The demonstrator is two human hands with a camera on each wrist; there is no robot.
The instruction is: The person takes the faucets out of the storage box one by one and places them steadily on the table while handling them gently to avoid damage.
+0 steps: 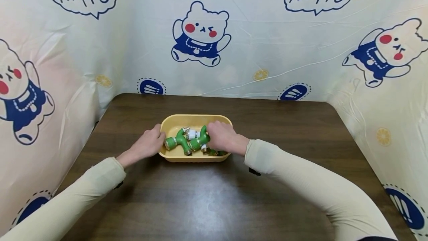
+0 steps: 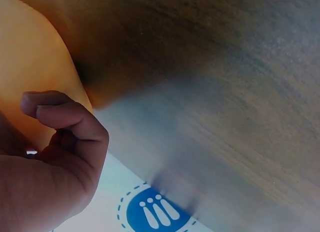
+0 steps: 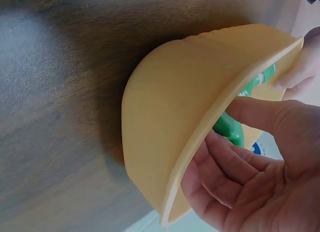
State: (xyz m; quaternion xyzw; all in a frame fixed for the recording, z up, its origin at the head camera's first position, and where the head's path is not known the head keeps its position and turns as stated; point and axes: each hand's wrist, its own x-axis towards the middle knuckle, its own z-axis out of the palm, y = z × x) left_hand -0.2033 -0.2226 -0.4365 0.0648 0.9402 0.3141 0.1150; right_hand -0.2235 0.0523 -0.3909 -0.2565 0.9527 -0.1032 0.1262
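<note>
Yellow tray: oblong w/ rounded ends, upright on the table, set toward the far edge; a hand at each end
L hand: at tray's left end, on the rim
L fingers: curled, close tog., clamped on the tray rim; thumb mostly hidden in L wrist view
R hand: reaching over the right end, fingers down inside tray
R fingers: bent, thumb opposite, clamped on R fitting; exact contact partly hidden by the hand in head view
R fitting loc.: in tray, right of ctr., upper end raised at the fingers
L fitting: green, branched, in left half of tray, just beside R fitting; metal-coloured end at the bottom
White part: ribbed, betw. the two fittings, toward tray's far side
Other green bits: under R hand, near right end; shape can't be told
Table: dk brown, wood grain, light glare in front of tray
Sleeves: off-white, on both arms, cuffs at wrists
Cloth: pale, behind & both sides; printed bears, "happy" bubbles, orange slices, blue ovals
</note>
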